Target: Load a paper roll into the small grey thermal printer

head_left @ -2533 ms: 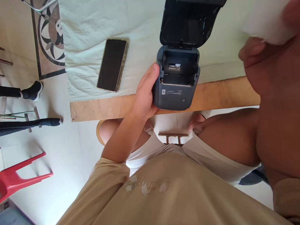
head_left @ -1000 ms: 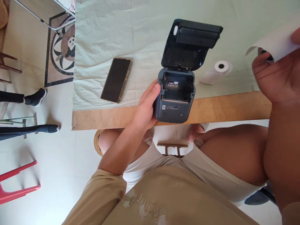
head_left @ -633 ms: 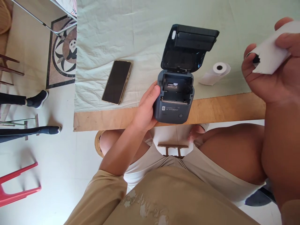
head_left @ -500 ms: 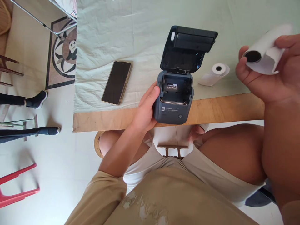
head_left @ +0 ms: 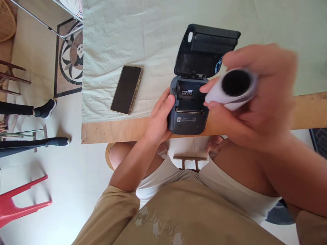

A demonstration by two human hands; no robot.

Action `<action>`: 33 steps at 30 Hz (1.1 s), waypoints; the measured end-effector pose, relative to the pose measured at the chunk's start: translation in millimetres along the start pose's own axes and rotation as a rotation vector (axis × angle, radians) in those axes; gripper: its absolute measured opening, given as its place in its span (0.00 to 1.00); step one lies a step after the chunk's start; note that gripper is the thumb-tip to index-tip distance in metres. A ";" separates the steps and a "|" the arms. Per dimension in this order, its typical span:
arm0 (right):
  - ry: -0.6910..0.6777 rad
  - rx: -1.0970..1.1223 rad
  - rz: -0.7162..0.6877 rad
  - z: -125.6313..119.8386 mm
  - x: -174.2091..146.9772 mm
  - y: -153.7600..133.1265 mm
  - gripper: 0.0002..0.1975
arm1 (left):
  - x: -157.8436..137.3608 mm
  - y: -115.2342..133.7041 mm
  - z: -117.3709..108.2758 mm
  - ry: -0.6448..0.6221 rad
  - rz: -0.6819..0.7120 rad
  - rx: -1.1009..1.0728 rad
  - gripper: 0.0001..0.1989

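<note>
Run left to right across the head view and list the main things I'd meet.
Red stool → panda floor panel → phone → left hand → dark device, its lid open → white roll → right hand, which holds the roll.

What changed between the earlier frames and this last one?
The right hand, holding the white paper roll, has swung left from the picture's right edge to the printer, overlapping its right side; whether they touch is unclear. The second roll, seen earlier on the cloth, is out of sight. Neither hand visibly let go. Staying put: the left hand on the printer, its lid up, and the phone on the cloth.
</note>
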State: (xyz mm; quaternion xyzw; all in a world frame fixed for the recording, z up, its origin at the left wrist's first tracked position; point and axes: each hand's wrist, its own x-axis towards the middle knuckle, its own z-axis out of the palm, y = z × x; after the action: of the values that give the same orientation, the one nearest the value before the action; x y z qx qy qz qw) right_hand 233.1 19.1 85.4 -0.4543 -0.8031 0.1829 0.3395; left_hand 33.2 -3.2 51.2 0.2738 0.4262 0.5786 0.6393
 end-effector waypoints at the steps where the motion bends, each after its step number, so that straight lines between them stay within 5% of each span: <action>1: -0.007 0.016 -0.040 4.4 0.2 -6.3 0.27 | -0.7 0.1 0.0 0.007 0.001 0.007 0.09; 6: 0.097 -0.183 -0.047 17.6 5.3 -2.5 0.26 | -1.7 0.0 -3.9 -0.021 -0.032 0.001 0.12; 10: 0.024 -0.285 0.008 20.5 10.5 5.9 0.19 | 0.4 -2.1 -8.9 -0.072 -0.001 -0.009 0.10; 14: 0.003 -0.247 -0.144 23.0 13.9 17.5 0.13 | 4.1 -5.6 -14.8 -0.115 0.025 0.038 0.17; 19: 0.189 -0.268 -0.324 20.6 6.6 18.8 0.11 | 5.9 -10.7 -20.8 -0.148 0.035 0.015 0.16; 26: 0.132 -0.157 -0.537 32.6 -11.6 2.7 0.07 | 13.9 -18.9 -37.5 -0.282 0.139 0.125 0.23; 29: 0.177 -0.035 -0.507 26.0 -8.6 8.1 0.08 | 17.2 -21.3 -43.5 -0.276 0.144 0.191 0.37; 33: 0.281 0.039 -0.153 9.4 0.3 15.2 0.19 | 24.7 -26.9 -50.8 -0.339 0.155 0.241 0.56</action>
State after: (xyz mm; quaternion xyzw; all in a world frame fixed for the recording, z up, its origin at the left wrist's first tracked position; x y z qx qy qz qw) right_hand 235.5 27.5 69.7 -0.4063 -0.7763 0.1067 0.4699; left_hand 2.2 8.7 -1.9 0.4736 0.3564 0.5163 0.6182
